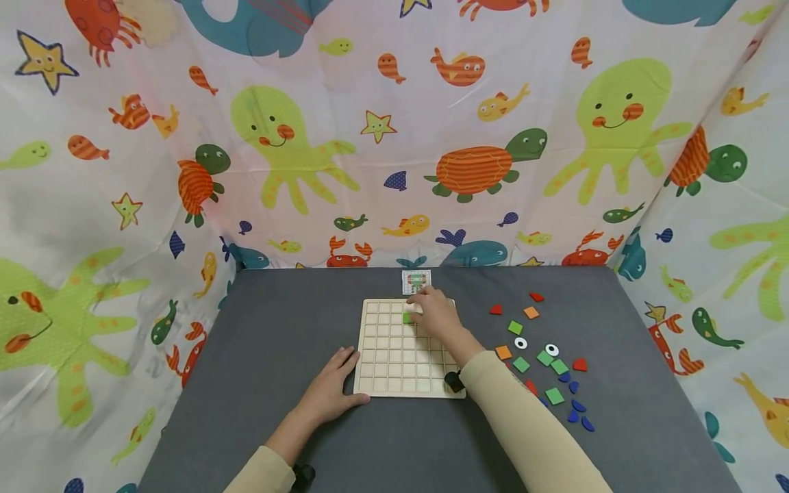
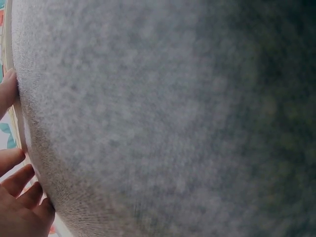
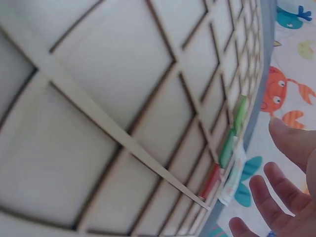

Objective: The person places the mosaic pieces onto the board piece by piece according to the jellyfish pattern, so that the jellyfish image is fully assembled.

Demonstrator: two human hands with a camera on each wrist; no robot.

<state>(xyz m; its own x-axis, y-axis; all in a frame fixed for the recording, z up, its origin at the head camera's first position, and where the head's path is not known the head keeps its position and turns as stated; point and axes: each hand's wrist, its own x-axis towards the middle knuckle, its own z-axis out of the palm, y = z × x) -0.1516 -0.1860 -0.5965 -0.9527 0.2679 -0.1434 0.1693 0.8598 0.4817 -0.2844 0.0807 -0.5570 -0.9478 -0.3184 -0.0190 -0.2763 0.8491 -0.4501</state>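
Observation:
A pale wooden grid board (image 1: 388, 352) lies flat on the table. My left hand (image 1: 329, 390) rests against its near left corner, fingers along the left side and thumb at the near edge; the left wrist view shows these fingertips (image 2: 29, 192) at the rim. Over the board's far part is my right hand (image 1: 437, 315), fingers apart and nothing seen between them in the right wrist view. Beside its fingertips sits a light green piece (image 1: 408, 318) in a cell. The right wrist view also shows a darker green piece (image 3: 227, 148) and a red piece (image 3: 211, 180) in the same row.
A small printed card (image 1: 416, 281) lies just beyond the board. Right of it are scattered loose pieces: green squares (image 1: 555, 396), orange squares (image 1: 531, 312), red pieces (image 1: 579, 364), white rings (image 1: 551, 350) and blue half-rounds (image 1: 587, 424). A patterned curtain (image 1: 370, 185) surrounds the grey table (image 1: 259, 329).

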